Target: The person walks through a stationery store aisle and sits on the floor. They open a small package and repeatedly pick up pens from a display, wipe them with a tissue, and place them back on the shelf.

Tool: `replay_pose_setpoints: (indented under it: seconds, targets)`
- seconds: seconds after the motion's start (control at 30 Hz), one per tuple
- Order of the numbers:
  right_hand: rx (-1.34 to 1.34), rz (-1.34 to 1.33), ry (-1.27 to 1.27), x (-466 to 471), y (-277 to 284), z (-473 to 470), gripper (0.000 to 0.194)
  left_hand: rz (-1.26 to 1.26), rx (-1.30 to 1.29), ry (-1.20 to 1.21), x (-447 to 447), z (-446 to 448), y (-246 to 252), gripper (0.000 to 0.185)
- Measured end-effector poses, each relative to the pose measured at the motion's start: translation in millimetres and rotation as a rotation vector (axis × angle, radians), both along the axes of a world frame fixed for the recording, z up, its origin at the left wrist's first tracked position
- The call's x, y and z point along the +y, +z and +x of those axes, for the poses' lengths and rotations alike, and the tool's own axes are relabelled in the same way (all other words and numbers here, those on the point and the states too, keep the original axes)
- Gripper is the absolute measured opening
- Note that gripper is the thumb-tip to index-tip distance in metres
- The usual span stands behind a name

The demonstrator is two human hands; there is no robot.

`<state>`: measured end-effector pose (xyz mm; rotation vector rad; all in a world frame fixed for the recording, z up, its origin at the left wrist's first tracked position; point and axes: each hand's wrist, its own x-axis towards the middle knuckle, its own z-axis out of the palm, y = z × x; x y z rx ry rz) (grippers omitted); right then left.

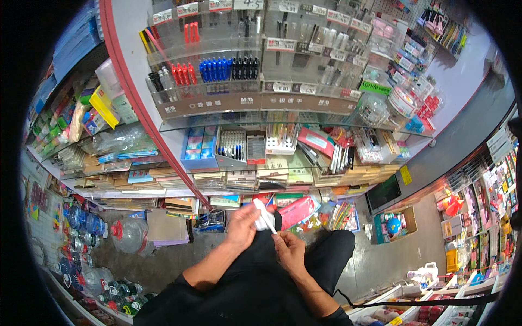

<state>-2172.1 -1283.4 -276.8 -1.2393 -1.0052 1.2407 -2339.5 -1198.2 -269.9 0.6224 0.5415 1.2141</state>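
My left hand [241,226] grips a small white object [261,223] above my black-clad knee; glare and blur hide what it is. Across its front runs a narrow white strip [268,221], slanting down to the right. The lower end of that strip is pinched between the thumb and fingers of my right hand [290,249]. Just beyond my hands, a pink plastic packet [299,212] lies at the foot of the shelves.
Ahead stands a pen display rack [212,100] above a glass shelf [244,168] with notebooks and pen boxes. A large clear water jug [132,236] is on the floor at left. To the right sit an open cardboard box [410,222] and a black cable [408,302].
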Motion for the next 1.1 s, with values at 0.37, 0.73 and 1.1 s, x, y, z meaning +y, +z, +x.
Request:
replay_pose_setpoints:
  seconds: [0.37,0.73,1.1]
  targets:
    - [0.671,-0.407,0.434,0.4,8.1,25.1,0.028,0.006,-0.082,-0.102,14.4,-16.1,1.3,0.032]
    - [-0.589,0.214,-0.088,5.3,2.2,4.2,0.019,-0.06,0.045,-0.031,13.3,-9.8,-6.4,0.029]
    - [-0.007,-0.197,0.209,22.3,7.2,15.2,0.03,-0.004,0.197,-0.262,-0.6,-6.1,-22.8,0.035]
